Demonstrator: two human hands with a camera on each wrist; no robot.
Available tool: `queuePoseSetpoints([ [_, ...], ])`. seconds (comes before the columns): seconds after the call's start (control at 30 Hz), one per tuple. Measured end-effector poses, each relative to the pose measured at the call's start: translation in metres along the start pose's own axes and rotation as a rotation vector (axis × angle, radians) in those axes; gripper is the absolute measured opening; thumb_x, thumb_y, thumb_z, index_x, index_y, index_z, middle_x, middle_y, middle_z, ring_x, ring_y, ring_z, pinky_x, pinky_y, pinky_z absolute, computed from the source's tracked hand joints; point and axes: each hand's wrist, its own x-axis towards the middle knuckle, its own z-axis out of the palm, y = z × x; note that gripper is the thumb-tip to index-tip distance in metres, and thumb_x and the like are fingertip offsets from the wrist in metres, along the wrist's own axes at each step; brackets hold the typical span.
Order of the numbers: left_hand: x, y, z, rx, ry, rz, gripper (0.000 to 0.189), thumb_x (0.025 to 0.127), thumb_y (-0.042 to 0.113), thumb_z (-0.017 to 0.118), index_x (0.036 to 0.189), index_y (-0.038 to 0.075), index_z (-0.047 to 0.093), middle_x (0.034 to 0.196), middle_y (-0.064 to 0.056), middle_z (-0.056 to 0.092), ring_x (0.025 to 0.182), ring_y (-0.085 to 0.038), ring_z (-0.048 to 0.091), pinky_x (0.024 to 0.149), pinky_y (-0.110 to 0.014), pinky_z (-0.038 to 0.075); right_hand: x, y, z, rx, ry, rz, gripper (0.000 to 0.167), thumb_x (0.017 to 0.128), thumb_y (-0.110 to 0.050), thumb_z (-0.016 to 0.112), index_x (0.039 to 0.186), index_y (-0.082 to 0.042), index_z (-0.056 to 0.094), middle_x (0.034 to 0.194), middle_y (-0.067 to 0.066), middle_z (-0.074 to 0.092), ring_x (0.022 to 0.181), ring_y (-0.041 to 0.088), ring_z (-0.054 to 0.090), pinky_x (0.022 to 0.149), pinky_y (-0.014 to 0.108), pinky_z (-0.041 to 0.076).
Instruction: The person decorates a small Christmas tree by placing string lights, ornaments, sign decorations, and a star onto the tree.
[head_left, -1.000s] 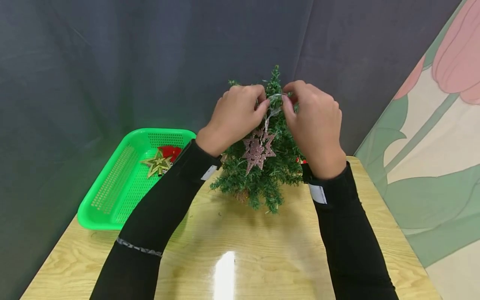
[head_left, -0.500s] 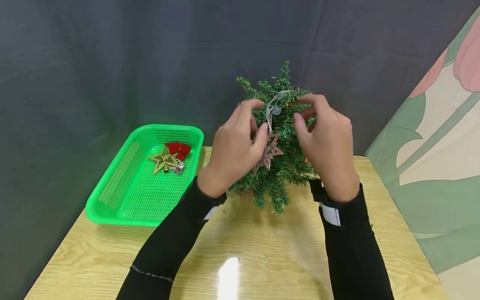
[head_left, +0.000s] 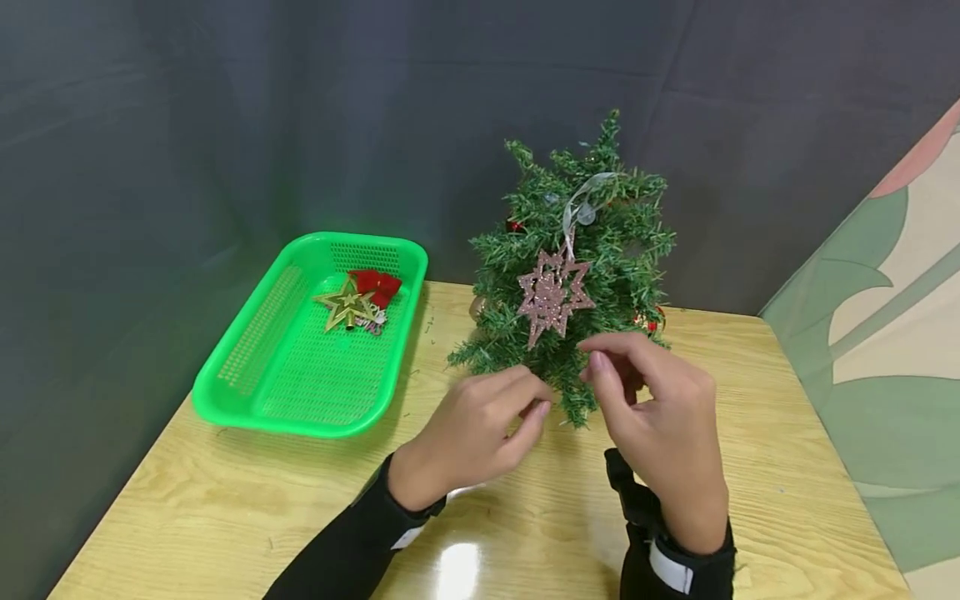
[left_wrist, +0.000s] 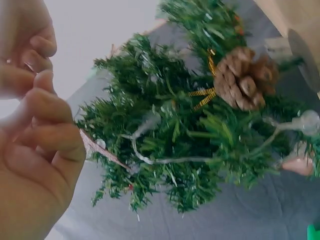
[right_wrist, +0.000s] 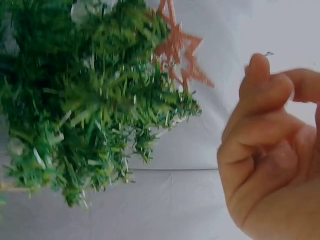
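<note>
Both hands [head_left: 474, 429] [head_left: 663, 421] have dropped clear of the pink star [head_left: 551, 298].

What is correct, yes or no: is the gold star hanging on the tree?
No, the head view shows the gold star lying inside the green basket, to the left of the tree.

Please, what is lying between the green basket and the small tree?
Only a strip of wooden table, with a few tiny dark bits on it, lies between the basket and the tree, as the head view shows.
</note>
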Motion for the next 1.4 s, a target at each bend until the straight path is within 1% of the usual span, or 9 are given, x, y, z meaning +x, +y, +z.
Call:
queuePoseSetpoints([
  [0.17,-0.002,-0.008,-0.001,0.012,-0.062,-0.019,0.012,0.086,0.013,0.045,0.086,0.013,0.057,0.076,0.009,0.05,0.06,0.002,0.041,0.052,-0.01,0.032,-0.007,0.001,0.003,-0.123,-0.236,-0.012,0.013,0.085,-0.016,0.053,0.094,-0.02,0.06,0.074,-0.017,0.05,0.054,-0.003,0.038,0.049,0.013,0.031],
  [0.3,-0.005,-0.015,-0.005,0.039,-0.1,-0.067,0.014,0.087,0.015,0.043,0.085,0.014,0.057,0.073,0.011,0.047,0.058,0.003,0.036,0.05,-0.011,0.03,-0.012,0.007,0.006,-0.229,-0.435,0.045,0.014,0.088,-0.028,0.048,0.099,-0.026,0.056,0.081,-0.019,0.05,0.061,-0.005,0.042,0.051,0.017,0.037],
  [0.43,-0.007,-0.023,-0.009,0.073,-0.153,-0.128,0.014,0.088,0.018,0.042,0.083,0.016,0.055,0.073,0.012,0.046,0.057,0.002,0.036,0.05,-0.012,0.031,-0.015,0.012,0.011,-0.255,-0.607,0.123,0.018,0.088,-0.031,0.048,0.105,-0.026,0.052,0.086,-0.02,0.05,0.068,-0.006,0.046,0.056,0.018,0.04],
  [0.53,-0.009,-0.029,-0.013,0.097,-0.226,-0.195,0.013,0.089,0.02,0.043,0.081,0.019,0.052,0.071,0.013,0.043,0.056,0.0,0.036,0.05,-0.015,0.033,-0.017,0.013,0.014,-0.245,-0.731,0.195,0.022,0.087,-0.033,0.05,0.108,-0.026,0.051,0.085,-0.02,0.05,0.071,-0.007,0.048,0.058,0.018,0.041],
  [0.63,-0.011,-0.034,-0.016,0.098,-0.355,-0.284,0.01,0.089,0.022,0.044,0.081,0.02,0.049,0.069,0.012,0.042,0.055,-0.002,0.037,0.05,-0.018,0.034,-0.019,0.012,0.017,-0.228,-0.817,0.246,0.026,0.087,-0.037,0.048,0.111,-0.026,0.049,0.086,-0.02,0.051,0.073,-0.006,0.05,0.059,0.019,0.041],
  [0.77,-0.016,-0.039,-0.021,0.056,-0.569,-0.427,0.01,0.09,0.027,0.045,0.086,0.019,0.047,0.066,0.007,0.042,0.053,-0.006,0.04,0.048,-0.022,0.035,-0.02,0.007,0.026,-0.219,-0.874,0.256,0.029,0.087,-0.041,0.044,0.11,-0.024,0.049,0.086,-0.018,0.052,0.073,-0.003,0.052,0.059,0.02,0.042],
  [0.87,-0.019,-0.042,-0.022,0.033,-0.647,-0.485,0.012,0.091,0.03,0.043,0.09,0.018,0.047,0.065,0.004,0.043,0.052,-0.008,0.041,0.048,-0.024,0.035,-0.021,0.003,0.035,-0.229,-0.913,0.215,0.03,0.088,-0.04,0.045,0.111,-0.021,0.05,0.09,-0.015,0.054,0.074,0.0,0.053,0.061,0.021,0.042],
  [1.03,-0.02,-0.042,-0.025,0.01,-0.654,-0.499,0.015,0.09,0.031,0.044,0.095,0.018,0.049,0.074,0.006,0.048,0.058,-0.007,0.045,0.053,-0.024,0.038,-0.023,-0.001,0.047,-0.235,-0.953,0.137,0.036,0.089,-0.036,0.045,0.12,-0.019,0.047,0.109,-0.007,0.054,0.084,0.005,0.054,0.067,0.025,0.043],
  [1.4,-0.022,-0.043,-0.037,0.005,-0.665,-0.555,0.022,0.09,0.039,0.041,0.101,0.022,0.05,0.096,0.007,0.054,0.075,-0.006,0.051,0.063,-0.024,0.042,-0.024,0.001,0.06,-0.229,-0.931,0.055,0.034,0.088,-0.033,0.047,0.119,-0.019,0.047,0.109,-0.004,0.054,0.088,0.009,0.055,0.071,0.028,0.045],
])
